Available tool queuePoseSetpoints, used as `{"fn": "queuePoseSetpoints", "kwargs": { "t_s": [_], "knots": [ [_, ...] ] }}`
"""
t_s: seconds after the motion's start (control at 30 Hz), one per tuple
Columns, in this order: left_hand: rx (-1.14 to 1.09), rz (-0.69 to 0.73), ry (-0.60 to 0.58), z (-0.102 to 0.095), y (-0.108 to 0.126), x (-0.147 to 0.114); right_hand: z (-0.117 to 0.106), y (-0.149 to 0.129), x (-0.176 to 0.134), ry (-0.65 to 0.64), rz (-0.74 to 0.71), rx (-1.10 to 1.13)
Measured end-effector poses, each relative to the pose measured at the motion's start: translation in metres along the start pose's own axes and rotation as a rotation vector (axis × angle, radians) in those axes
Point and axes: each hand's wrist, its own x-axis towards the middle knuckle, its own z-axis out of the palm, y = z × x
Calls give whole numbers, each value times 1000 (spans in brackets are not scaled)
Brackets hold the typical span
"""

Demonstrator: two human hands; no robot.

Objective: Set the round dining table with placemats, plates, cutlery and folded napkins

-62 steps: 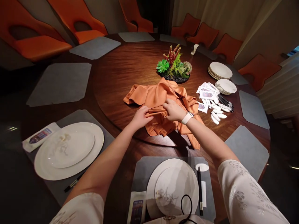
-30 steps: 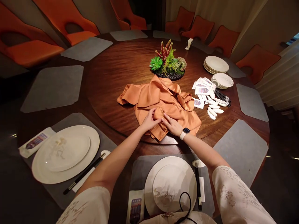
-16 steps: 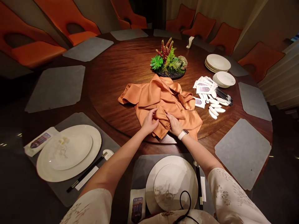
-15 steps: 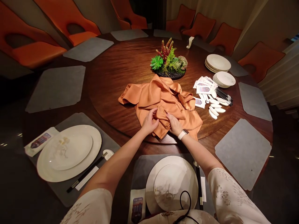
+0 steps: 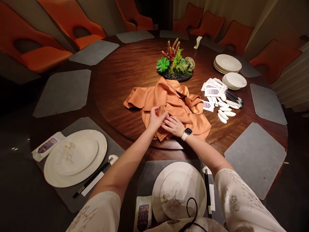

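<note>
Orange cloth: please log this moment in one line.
left hand: holding folded orange cloth; right hand: beside left; plant arrangement: beyond the cloth

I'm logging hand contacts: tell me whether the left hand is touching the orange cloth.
Touching: the head view shows the left hand with thumb and fingers on either side of a fold of the orange cloth.

I'm looking down on a round, dark wooden counter (image 5: 238, 129) with a wide circular disc (image 5: 120, 67) at its middle. Grey placemats (image 5: 256, 159) ring the edge, one nearest at 6 o'clock. On the disc, toward 6, orange cloths (image 5: 164, 91) lie heaped; just beyond, toward 12, sits a plant arrangement (image 5: 175, 66). I see two stacks of pale plates (image 5: 227, 63) toward 2, printed packets (image 5: 212, 91) and black chopsticks (image 5: 233, 98) toward 3, and small white rests (image 5: 222, 114) toward 4.
</note>
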Motion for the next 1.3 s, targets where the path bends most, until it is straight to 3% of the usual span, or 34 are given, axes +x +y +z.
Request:
{"fn": "queuePoseSetpoints", "kwargs": {
  "t_s": [0.17, 0.37, 0.5, 0.67, 0.83, 1.03, 1.3],
  "knots": [
    [202, -110, -25, 8, 8, 21, 6, 1, 7, -39, -17, 41],
    [209, -204, -123, 8, 11, 24, 21, -5, -9, 34, 287, 117],
    [127, -226, -138, 0, 6, 17, 26, -11, -19, 78, 400, 146],
    [-67, -201, -127, -16, 1, 14, 25, -9, -18, 130, 381, 220],
    [-146, -183, -187, -26, -4, 14, 23, -7, -16, 80, 386, 261],
    [-127, -129, -124, -14, -9, 5, 19, -9, -16, 53, 399, 248],
    [-175, -241, -154, -5, -6, 8, 23, -9, -17, 53, 444, 257]
  ]
}}
